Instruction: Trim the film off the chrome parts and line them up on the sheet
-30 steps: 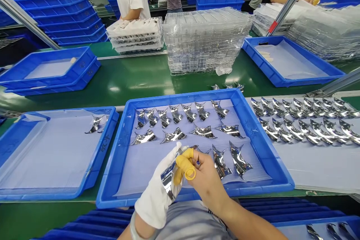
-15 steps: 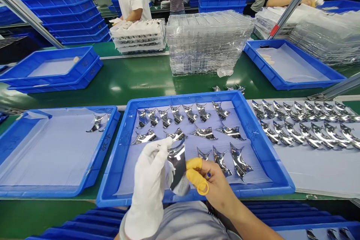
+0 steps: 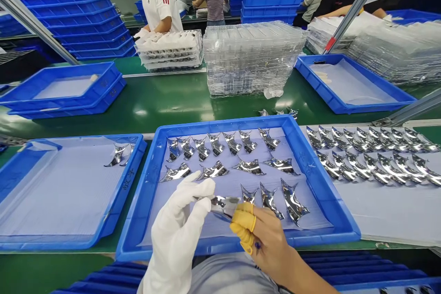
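A shiny chrome-coloured part (image 3: 222, 204) is held between my two hands above the near half of a blue tray (image 3: 237, 249). My left hand (image 3: 181, 227), in a white glove, pinches its left end between thumb and fingers. My right hand (image 3: 262, 236), with yellow finger cots on some fingers, grips the right end. Beyond my hands, curved chrome parts (image 3: 248, 166) lie in rows on the tray's white liner. Right of the held part, a larger curved chrome part (image 3: 292, 202) rests near a few others.
A lined blue tray (image 3: 143, 165) at left holds two chrome parts. On the right, white sheeting (image 3: 386, 206) bears rows of chrome parts. Behind stand clear plastic trays (image 3: 251, 62) and stacked blue trays (image 3: 82, 18). Metal posts (image 3: 354, 14) slant at both sides. Several people work beyond the bench.
The held chrome part has been tilted from upright to nearly flat, seen almost edge-on. Both hands have turned with it. The view has shifted slightly.
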Motion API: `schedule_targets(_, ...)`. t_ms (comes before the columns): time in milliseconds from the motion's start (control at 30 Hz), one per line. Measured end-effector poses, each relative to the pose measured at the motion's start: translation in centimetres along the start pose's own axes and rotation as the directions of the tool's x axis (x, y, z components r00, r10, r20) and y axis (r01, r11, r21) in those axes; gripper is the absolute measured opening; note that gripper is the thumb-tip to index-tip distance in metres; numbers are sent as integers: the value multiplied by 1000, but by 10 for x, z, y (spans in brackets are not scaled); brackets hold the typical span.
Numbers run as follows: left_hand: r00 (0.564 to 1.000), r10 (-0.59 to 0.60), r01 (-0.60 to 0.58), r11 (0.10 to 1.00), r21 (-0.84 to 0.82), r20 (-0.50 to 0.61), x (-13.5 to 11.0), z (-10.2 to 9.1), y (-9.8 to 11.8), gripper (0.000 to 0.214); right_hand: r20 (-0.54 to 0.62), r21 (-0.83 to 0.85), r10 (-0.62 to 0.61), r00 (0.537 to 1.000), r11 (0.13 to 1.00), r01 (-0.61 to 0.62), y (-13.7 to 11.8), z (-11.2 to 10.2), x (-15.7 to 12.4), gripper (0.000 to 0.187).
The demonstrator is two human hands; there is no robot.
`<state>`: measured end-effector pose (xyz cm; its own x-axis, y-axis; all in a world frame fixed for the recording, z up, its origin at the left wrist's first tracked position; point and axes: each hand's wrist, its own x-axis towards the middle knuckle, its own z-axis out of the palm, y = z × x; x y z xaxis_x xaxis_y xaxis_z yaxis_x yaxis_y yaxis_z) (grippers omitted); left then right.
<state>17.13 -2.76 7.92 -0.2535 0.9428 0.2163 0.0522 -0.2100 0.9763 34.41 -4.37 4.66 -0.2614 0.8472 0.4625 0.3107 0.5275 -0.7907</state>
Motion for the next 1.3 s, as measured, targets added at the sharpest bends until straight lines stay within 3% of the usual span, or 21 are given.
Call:
schedule_targets(67, 999, 32, -33, 999, 25, 26, 1, -1, 0, 19, 8, -154, -92, 996, 984, 92, 2, -2, -4, 38)
schedule_targets(133, 998, 32, -35, 998, 48, 58, 2, -4, -2, 25, 19, -231, -106, 994, 967, 108, 4, -2, -7, 43)
schedule_targets(233, 993, -28, 24, 999, 34, 117, 5, -11, -7, 27, 13, -207, -102, 995, 973, 103, 5, 0, -5, 38)
schedule_targets(333, 970, -42, 54, 998, -44, 239, 10, -19, -10, 16, 78, -11, -3, 997, 1000, 3, 2, 3, 1, 29)
schedule_targets(433, 942, 40, -19, 998, -66, 333, 19, -32, -9, 16, 184, 124, 132, 974, 980, -157, 2, 5, 6, 29)
schedule_targets(500, 950, 73, -83, 996, 20, 305, 29, -47, -8, 17, 192, 112, 193, 962, 970, -217, 8, 3, 8, 30)
schedule_targets(567, 968, 82, -135, 967, 215, 236, 42, -68, -10, 15, 183, 5, 260, 948, 964, -265, 19, -2, 10, 35)
schedule_targets(633, 972, 42, -159, 841, 517, 230, 57, -91, -14, 24, 202, -234, 386, 900, 911, -339, 30, -9, 13, 39)
schedule_targets(700, 941, -25, -243, 645, 725, 337, 71, -110, -20, 36, 221, -534, 550, 805, 759, -372, 39, -14, 16, 42)
schedule_targets(767, 918, -90, -291, 511, 809, 387, 82, -122, -29, 40, 208, -744, 667, 716, 583, -327, 45, -16, 18, 44)
schedule_targets(833, 887, -170, -349, 364, 864, 430, 88, -127, -38, 42, 200, -830, 702, 683, 492, -262, 48, -14, 18, 40)
schedule_targets(933, 836, -278, -433, 194, 880, 472, 85, -126, -54, 45, 223, -851, 708, 670, 476, -220, 49, -7, 18, 30)
schedule_targets(1067, 817, -338, -453, 125, 883, 467, 76, -123, -72, 41, 255, -835, 721, 645, 500, -229, 49, 2, 19, 28)
schedule_targets(1167, 831, -333, -429, 125, 895, 445, 72, -123, -76, 35, 251, -826, 727, 639, 505, -250, 51, 4, 21, 27)
schedule_targets(1233, 847, -305, -409, 152, 900, 436, 71, -120, -71, 34, 236, -818, 732, 639, 504, -275, 52, 3, 21, 26)
schedule_targets(1300, 873, -242, -347, 302, 888, 423, 68, -112, -62, 33, 221, -808, 728, 649, 509, -296, 52, 0, 22, 27)
